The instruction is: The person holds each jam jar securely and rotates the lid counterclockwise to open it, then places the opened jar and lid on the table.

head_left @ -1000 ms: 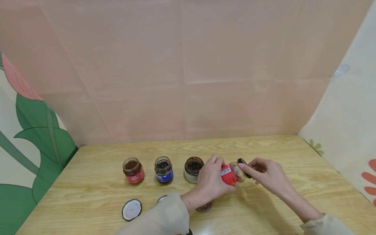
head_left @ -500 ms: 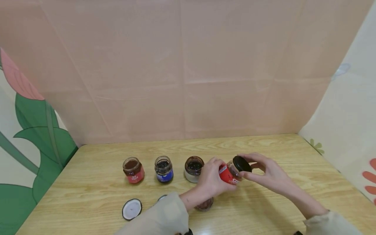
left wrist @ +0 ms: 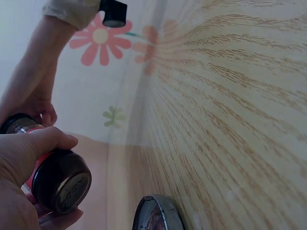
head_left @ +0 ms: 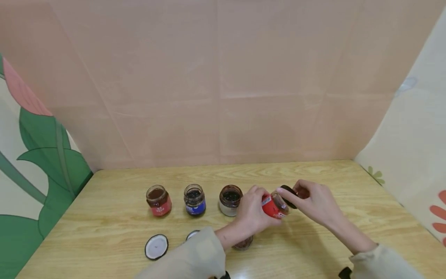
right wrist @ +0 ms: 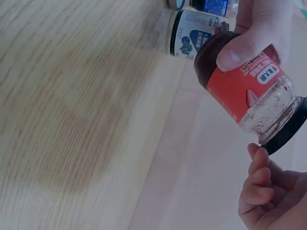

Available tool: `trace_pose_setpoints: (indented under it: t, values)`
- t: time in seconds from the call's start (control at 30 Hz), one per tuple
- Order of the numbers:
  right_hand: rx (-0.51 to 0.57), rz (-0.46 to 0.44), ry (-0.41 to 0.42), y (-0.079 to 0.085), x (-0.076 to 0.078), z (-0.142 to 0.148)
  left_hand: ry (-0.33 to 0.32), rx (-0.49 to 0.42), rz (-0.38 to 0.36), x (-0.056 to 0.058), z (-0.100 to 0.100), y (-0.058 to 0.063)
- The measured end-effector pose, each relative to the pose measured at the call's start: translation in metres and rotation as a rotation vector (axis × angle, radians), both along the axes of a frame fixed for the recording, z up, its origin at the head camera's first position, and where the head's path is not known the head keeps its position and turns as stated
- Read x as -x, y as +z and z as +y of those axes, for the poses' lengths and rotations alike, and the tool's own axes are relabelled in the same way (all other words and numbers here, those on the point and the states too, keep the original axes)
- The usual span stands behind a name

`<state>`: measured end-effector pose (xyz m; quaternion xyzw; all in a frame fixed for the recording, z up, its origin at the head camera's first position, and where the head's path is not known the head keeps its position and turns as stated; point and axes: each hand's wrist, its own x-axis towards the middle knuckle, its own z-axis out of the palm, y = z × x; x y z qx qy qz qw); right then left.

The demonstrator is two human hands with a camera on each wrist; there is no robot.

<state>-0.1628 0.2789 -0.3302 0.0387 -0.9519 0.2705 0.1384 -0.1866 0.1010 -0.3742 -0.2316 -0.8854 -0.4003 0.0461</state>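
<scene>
My left hand [head_left: 252,211] grips a glass jar [head_left: 271,207] with a red label, lifted above the table and tilted, its mouth end to the right. In the right wrist view the left thumb presses on the jar's dark base end, and the clear neck has residue inside. My right hand [head_left: 318,203] pinches the rim of a black lid [right wrist: 288,127] at the jar's mouth. Some of the right fingers are hidden behind the lid in the head view; in the right wrist view its fingertips touch the rim.
Three lidless jars stand in a row: one pink-red labelled [head_left: 161,207], one blue labelled [head_left: 195,207], one white labelled [head_left: 228,209]. A lid [head_left: 156,247] lies inside up in front; another lid [head_left: 192,234] is partly behind the left sleeve, and a stained lid [head_left: 244,243] lies beyond it.
My right hand has turned back and forth at the jar's mouth. The lid's top faced the camera half a second ago and now shows nearly edge-on. The left hand has barely moved.
</scene>
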Motion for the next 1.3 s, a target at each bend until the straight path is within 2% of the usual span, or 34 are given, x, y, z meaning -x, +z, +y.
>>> trace_pose_setpoints:
  t: [0.27,0.47,0.63,0.73,0.9,1.1,1.3]
  values:
    - [-0.002,-0.06,-0.008,0.005,0.0,0.0,0.008,0.011,0.018,-0.001,0.001,0.001]
    - [0.021,-0.049,0.067,0.005,-0.002,0.003,0.011,-0.016,-0.015,0.0,0.0,-0.001]
    - [0.062,-0.033,0.113,0.005,-0.003,0.007,0.042,-0.034,-0.073,0.002,0.002,-0.002]
    - [0.058,-0.009,0.118,0.004,-0.004,0.008,0.057,-0.038,-0.095,0.003,0.003,-0.003]
    - [0.053,0.014,0.123,0.005,-0.004,0.009,0.056,-0.05,-0.09,0.004,0.004,-0.002]
    - [0.111,0.102,0.117,0.0,-0.005,0.012,0.092,-0.049,-0.082,0.004,0.008,-0.003]
    - [0.139,0.155,0.108,-0.005,-0.009,0.016,0.113,-0.077,-0.117,0.005,0.011,-0.005]
